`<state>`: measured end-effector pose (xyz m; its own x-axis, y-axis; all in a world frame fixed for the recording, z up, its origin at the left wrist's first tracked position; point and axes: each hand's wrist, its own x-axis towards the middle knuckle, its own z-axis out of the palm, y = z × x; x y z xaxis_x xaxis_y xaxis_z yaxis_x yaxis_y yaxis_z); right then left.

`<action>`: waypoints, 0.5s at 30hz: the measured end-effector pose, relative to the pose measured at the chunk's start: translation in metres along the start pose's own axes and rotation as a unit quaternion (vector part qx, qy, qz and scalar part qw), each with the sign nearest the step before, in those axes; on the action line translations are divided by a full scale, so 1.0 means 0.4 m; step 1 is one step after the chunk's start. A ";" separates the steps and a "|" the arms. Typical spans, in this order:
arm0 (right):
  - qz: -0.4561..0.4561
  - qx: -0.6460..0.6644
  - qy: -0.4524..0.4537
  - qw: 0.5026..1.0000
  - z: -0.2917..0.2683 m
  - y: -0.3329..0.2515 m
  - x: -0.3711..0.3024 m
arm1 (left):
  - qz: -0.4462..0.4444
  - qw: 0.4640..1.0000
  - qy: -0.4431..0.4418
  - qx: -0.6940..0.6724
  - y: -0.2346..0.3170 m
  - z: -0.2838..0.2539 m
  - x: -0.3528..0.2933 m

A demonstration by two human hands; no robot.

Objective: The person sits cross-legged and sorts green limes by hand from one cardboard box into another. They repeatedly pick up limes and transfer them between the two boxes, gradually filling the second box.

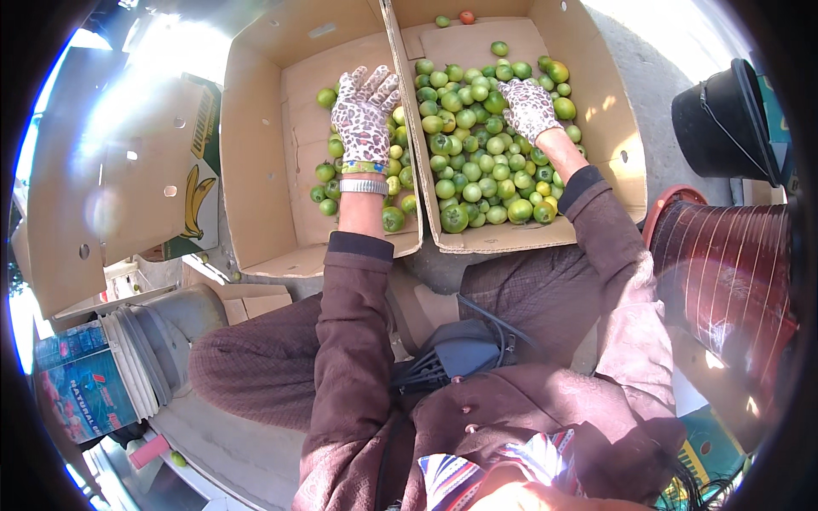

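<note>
Two open cardboard cartons stand side by side in front of me. My left hand (pixel 366 115), in a spotted glove, is over the right side of the left carton (pixel 298 111), its fingers spread and holding nothing. Beside and under it lie green tomatoes (pixel 393 219), some yellowing. In the right carton (pixel 609 94), a thick layer of mostly green tomatoes (pixel 470 172) covers much of the bottom. My right hand (pixel 528 108), in a matching glove, is down among them with fingers bent round a large green tomato (pixel 494 103); its fingertips are partly hidden.
A red tomato (pixel 466 17) sits at the far end of the right carton. To the right are a black bucket (pixel 716 123) and a dark red ribbed tub (pixel 724 272). At left stand another cardboard box (pixel 128 170) and a grey bucket (pixel 170 341) on its side.
</note>
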<state>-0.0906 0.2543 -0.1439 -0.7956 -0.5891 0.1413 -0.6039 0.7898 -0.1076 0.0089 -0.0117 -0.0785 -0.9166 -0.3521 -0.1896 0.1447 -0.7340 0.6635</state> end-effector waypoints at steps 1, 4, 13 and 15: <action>-0.006 -0.012 0.010 1.000 0.013 -0.011 0.000 | 0.057 0.995 0.012 0.084 -0.004 0.014 -0.001; 0.059 0.007 -0.057 0.997 0.031 -0.024 0.011 | 0.224 0.934 0.027 0.277 -0.021 0.089 -0.026; 0.185 0.044 -0.168 0.967 -0.037 -0.022 0.072 | 0.231 0.825 -0.119 0.502 -0.076 0.131 -0.074; 0.196 0.088 -0.073 0.974 -0.110 -0.005 0.086 | 0.224 0.826 -0.132 0.501 -0.072 0.141 -0.069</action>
<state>-0.1145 0.2398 -0.0956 -0.9575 -0.2755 -0.0849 -0.2402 0.9253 -0.2936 0.0090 0.0518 -0.0517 -0.9230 -0.2215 0.3147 0.2326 0.3304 0.9147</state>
